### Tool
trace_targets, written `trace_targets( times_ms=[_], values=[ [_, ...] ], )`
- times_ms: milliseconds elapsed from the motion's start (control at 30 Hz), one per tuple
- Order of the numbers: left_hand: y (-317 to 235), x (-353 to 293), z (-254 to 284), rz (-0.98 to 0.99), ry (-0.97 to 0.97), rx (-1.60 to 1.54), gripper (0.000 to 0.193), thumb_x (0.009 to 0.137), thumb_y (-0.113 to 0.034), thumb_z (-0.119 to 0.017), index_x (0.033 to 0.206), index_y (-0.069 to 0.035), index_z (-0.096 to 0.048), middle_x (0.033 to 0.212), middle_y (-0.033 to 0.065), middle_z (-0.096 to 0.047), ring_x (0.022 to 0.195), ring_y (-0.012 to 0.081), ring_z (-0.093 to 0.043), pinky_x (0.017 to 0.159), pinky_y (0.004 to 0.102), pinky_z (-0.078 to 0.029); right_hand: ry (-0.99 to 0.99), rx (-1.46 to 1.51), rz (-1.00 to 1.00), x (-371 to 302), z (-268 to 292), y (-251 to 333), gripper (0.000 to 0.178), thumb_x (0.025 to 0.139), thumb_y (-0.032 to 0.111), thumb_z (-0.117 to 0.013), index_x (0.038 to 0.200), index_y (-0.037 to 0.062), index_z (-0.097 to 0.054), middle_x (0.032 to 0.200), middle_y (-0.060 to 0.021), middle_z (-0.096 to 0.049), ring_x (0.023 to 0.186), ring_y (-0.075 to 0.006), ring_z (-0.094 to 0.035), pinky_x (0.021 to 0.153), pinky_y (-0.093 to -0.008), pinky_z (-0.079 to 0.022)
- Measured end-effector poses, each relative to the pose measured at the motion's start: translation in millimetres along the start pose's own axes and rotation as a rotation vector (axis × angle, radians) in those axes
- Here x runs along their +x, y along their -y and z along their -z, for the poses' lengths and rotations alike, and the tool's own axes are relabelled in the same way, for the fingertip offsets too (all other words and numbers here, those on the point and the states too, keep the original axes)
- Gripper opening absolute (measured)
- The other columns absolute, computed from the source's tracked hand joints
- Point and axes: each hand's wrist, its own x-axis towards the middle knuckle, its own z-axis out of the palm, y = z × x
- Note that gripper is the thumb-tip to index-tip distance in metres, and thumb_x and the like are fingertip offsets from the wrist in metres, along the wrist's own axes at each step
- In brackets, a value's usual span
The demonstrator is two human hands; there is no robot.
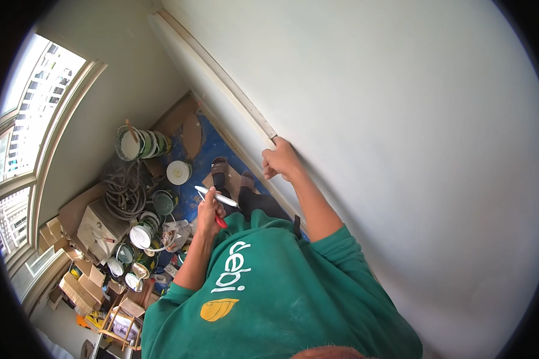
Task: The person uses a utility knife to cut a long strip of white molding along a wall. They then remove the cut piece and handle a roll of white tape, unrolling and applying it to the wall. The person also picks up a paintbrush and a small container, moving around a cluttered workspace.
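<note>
My left hand [209,214], low in front of my body, is closed round a red-handled tool [221,222]. Its long white head [217,196] and a thin wire-like part look like those of a small paint roller, though the exact kind is unclear. My right hand [281,159] reaches forward to the white wall [401,119]. Its fingers are curled at a narrow pale ledge or strip [227,84] running along the wall. A small dark spot shows by the index finger; whatever the fingers may hold is hidden.
Blue sheeting [206,143] and cardboard cover the floor under my feet. To the left stand stacked paint buckets [139,143], a white-lidded bucket [178,172], a coiled grey hose [127,194] and cardboard boxes [84,287]. A window [39,78] is at the far left.
</note>
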Motion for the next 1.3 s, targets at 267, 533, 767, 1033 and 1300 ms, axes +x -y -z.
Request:
trace_targets(
  times_ms=[267, 533, 767, 1033, 1300],
  values=[
    [-11, 14, 0, -0.003, -0.033, 0.059, 0.037, 0.091, -0.041, -0.067, 0.094, -0.006, -0.056, 0.057, -0.0040, -0.035, 0.046, 0.0089, -0.039, 0.041, 0.0246, -0.031, 0.063, -0.040, 0.202, -15, 14, -9, 0.058, 0.091, 0.008, -0.050, 0.144, -0.0086, -0.033, 0.070, -0.0103, -0.058, 0.050, -0.0174, -0.059, 0.049, -0.0316, -0.052],
    [-28, 31, -18, -0.039, -0.018, 0.135, 0.038, 0.089, -0.041, -0.069, 0.092, -0.005, -0.057, 0.058, -0.0034, -0.037, 0.046, 0.0095, -0.040, 0.041, 0.0252, -0.033, 0.041, -0.210, 0.276, -15, 17, -8, 0.058, 0.093, 0.009, -0.049, 0.145, -0.0092, -0.031, 0.058, -0.0072, -0.053, 0.046, -0.0175, -0.059, 0.046, -0.0316, -0.050],
    [-32, 33, -32, -0.075, -0.005, 0.142, 0.037, 0.089, -0.040, -0.069, 0.091, -0.005, -0.056, 0.060, -0.0025, -0.039, 0.046, 0.0094, -0.041, 0.041, 0.0250, -0.034, 0.145, -0.167, 0.137, -20, 23, 4, 0.066, 0.094, 0.009, -0.049, 0.151, -0.0043, -0.018, 0.058, -0.0073, -0.053, 0.043, -0.0169, -0.055, 0.044, -0.0328, -0.050],
    [-27, 28, -25, -0.062, -0.040, 0.135, 0.038, 0.089, -0.042, -0.070, 0.084, -0.010, -0.050, 0.058, -0.0025, -0.040, 0.043, 0.0099, -0.041, 0.040, 0.0252, -0.033, 0.100, -0.139, 0.119, -10, 14, -18, 0.070, 0.093, 0.010, -0.052, 0.152, -0.0003, -0.017, 0.062, -0.0084, -0.056, 0.047, -0.0161, -0.056, 0.046, -0.0329, -0.052],
    [-38, 40, -6, -0.135, -0.082, 0.156, 0.037, 0.090, -0.040, -0.068, 0.079, -0.011, -0.048, 0.057, -0.0021, -0.041, 0.042, 0.0091, -0.041, 0.039, 0.0249, -0.033, 0.176, -0.082, 0.027, -15, 20, 1, 0.071, 0.094, 0.011, -0.053, 0.154, 0.0035, -0.015, 0.068, -0.0095, -0.058, 0.049, -0.0163, -0.057, 0.047, -0.0323, -0.053]
  ],
)
